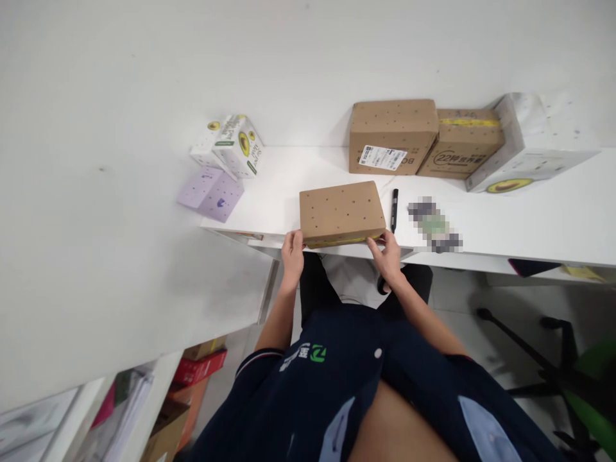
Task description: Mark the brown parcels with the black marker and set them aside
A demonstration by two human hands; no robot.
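Note:
A flat brown cardboard box (341, 212) with small dots lies at the front edge of the white table (520, 224). My left hand (292, 253) grips its near left corner, fingers curled round the edge. My right hand (386, 255) holds the near right corner in the same way. A strip of yellow tape shows along the box's front side. A black marker (394, 209) lies just right of the box.
At the back of the table stand two brown cartons (392, 135) (461, 149) and a white avocado-print box (529, 144). To the left lie a small avocado box (234, 145) and a purple box (212, 192). Shelves with folders sit lower left, a chair base lower right.

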